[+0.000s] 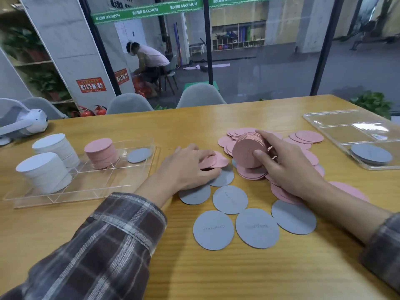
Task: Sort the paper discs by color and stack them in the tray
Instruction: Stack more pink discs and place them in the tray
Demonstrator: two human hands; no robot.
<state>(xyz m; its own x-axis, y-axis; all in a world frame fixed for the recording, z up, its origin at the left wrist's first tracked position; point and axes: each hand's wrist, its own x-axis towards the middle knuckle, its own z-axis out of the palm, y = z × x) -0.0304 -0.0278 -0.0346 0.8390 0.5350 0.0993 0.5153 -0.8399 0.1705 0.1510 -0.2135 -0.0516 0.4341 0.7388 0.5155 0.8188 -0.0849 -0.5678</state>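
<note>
Holding pink stack [249,151] edge-down, right hand [287,167]; left hand [188,167] grips pink discs [217,161].

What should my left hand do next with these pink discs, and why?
Probably slide the loose pink discs that the left hand pinches onto the pink stack gripped by the right hand: same color, right beside it, and that stack isn't in the tray yet.
</note>
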